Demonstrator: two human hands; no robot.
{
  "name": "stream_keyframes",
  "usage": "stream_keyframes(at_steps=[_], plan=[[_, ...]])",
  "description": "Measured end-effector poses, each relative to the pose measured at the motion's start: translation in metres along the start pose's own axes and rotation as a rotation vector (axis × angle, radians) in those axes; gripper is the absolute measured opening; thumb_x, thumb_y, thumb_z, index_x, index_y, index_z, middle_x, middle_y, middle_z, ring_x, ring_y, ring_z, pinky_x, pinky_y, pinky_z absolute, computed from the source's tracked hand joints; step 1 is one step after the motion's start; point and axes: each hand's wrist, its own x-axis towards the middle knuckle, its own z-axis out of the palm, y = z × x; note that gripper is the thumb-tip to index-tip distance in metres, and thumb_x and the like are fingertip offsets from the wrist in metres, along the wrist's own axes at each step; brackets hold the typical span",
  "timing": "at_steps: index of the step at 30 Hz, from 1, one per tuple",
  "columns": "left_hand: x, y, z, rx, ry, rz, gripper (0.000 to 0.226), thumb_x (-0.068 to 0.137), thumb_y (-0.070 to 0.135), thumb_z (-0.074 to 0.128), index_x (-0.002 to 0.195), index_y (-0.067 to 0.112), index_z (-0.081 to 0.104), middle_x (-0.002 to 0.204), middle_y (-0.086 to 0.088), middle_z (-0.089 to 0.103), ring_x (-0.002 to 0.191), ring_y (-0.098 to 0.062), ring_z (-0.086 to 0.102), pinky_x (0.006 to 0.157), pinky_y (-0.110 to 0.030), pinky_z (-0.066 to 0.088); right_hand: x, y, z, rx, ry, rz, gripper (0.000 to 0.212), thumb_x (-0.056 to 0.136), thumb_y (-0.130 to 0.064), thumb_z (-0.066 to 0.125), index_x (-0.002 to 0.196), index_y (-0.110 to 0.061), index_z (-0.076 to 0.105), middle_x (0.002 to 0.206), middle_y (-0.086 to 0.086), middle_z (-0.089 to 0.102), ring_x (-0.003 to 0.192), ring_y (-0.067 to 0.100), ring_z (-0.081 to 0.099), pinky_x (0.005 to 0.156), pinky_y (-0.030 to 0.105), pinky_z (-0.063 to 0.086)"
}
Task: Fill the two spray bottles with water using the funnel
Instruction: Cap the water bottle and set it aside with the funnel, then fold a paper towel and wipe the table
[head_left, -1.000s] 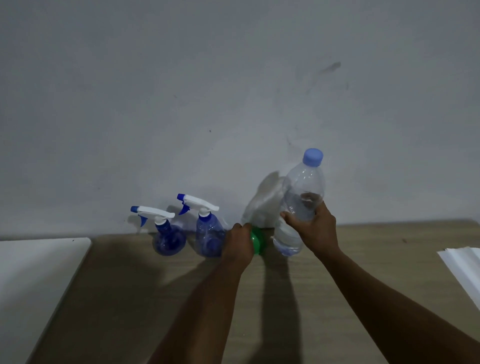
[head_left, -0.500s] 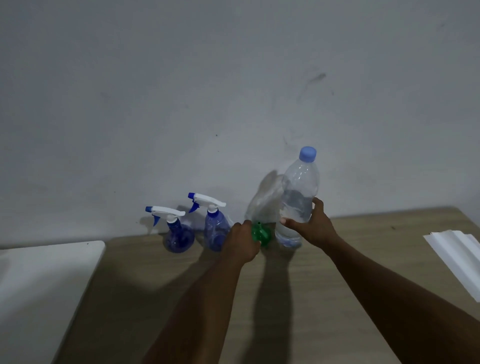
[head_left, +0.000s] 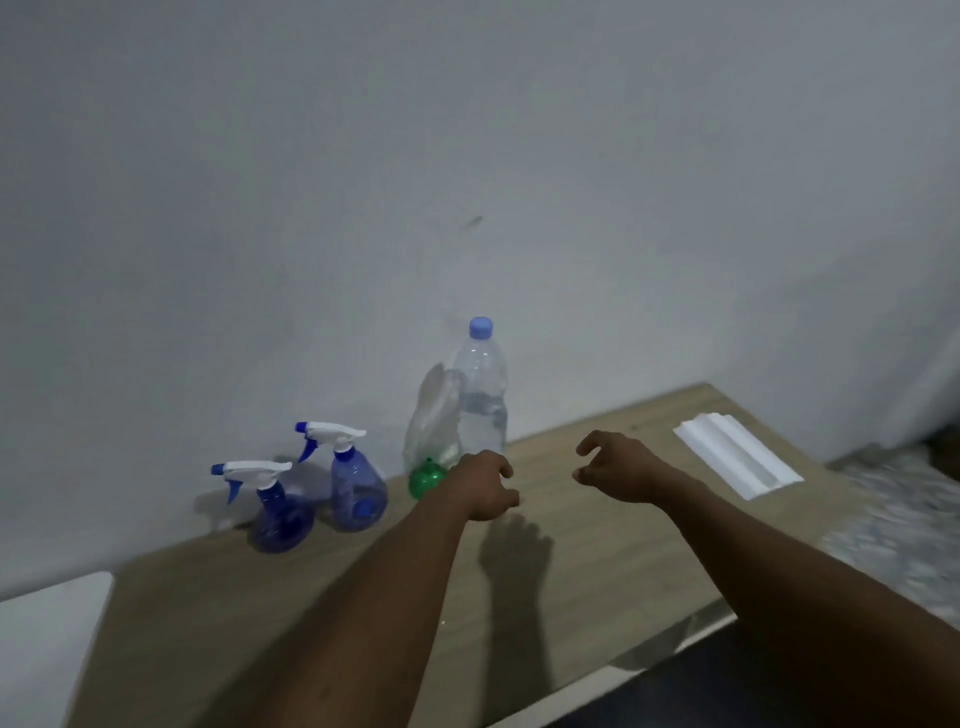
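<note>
Two blue spray bottles with white triggers stand by the wall: one at the left (head_left: 280, 514), the other (head_left: 357, 491) just right of it and further back. A green funnel (head_left: 427, 479) lies on the table beside them. A clear water bottle (head_left: 480, 405) with a blue cap stands upright against the wall, a clear plastic bag (head_left: 432, 421) leaning at its left. My left hand (head_left: 485, 486) hovers just right of the funnel, holding nothing. My right hand (head_left: 618, 467) is open with curled fingers, right of the bottle and apart from it.
The wooden table (head_left: 571, 597) runs along a grey wall. A white ridged strip (head_left: 737, 460) lies at the table's far right end. A white surface (head_left: 47, 639) adjoins the table on the left. The table's front edge drops to a dark floor at the lower right.
My right hand has let go of the water bottle, which now stands by the wall. My left hand has released the funnel. Both hands have drawn back, and the view has tilted.
</note>
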Motion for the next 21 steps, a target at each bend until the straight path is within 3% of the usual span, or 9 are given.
stream_keyframes(at_steps=[3,8,14,17,21], plan=[[-0.002,0.039,0.013,0.02,-0.03,0.068,0.056,0.084,0.045,0.074,0.134,0.025,0.059,0.132,-0.01,0.06,0.117,-0.026,0.06,0.106,-0.04,0.047,-0.026,0.037,-0.023,0.015,0.044,0.066,0.038,0.084,-0.04,0.072,0.116,-0.023,0.061,0.106,0.004,0.067,0.096,0.018,0.063,0.085,0.032,0.052],[-0.007,0.116,0.039,0.084,-0.071,0.16,0.058,0.086,0.046,0.072,0.137,0.024,0.057,0.132,-0.008,0.06,0.12,-0.026,0.057,0.105,-0.041,0.047,-0.067,0.103,-0.069,0.05,0.111,0.159,0.032,0.084,-0.04,0.072,0.109,-0.024,0.062,0.083,-0.004,0.065,0.076,0.01,0.059,0.06,0.022,0.043],[-0.013,0.21,0.089,0.099,-0.093,0.18,0.059,0.085,0.048,0.072,0.138,0.029,0.055,0.136,-0.005,0.057,0.122,-0.024,0.057,0.106,-0.043,0.046,-0.113,0.193,-0.13,0.093,0.142,0.207,0.028,0.081,-0.041,0.072,0.103,-0.027,0.062,0.097,0.002,0.067,0.089,0.018,0.067,0.062,0.025,0.046],[-0.011,0.261,0.12,0.093,-0.112,0.188,0.06,0.086,0.046,0.073,0.139,0.027,0.054,0.138,-0.005,0.056,0.122,-0.024,0.058,0.106,-0.041,0.047,-0.137,0.238,-0.161,0.098,0.164,0.213,0.025,0.082,-0.04,0.072,0.101,-0.027,0.063,0.098,0.003,0.069,0.086,0.019,0.07,0.068,0.031,0.057],[-0.006,0.317,0.165,0.075,-0.124,0.208,0.061,0.086,0.047,0.072,0.14,0.027,0.053,0.139,-0.005,0.055,0.123,-0.023,0.057,0.105,-0.041,0.047,-0.166,0.295,-0.196,0.143,0.194,0.246,0.02,0.087,-0.029,0.068,0.103,-0.019,0.063,0.09,0.008,0.072,0.082,0.025,0.073,0.052,0.026,0.053]])
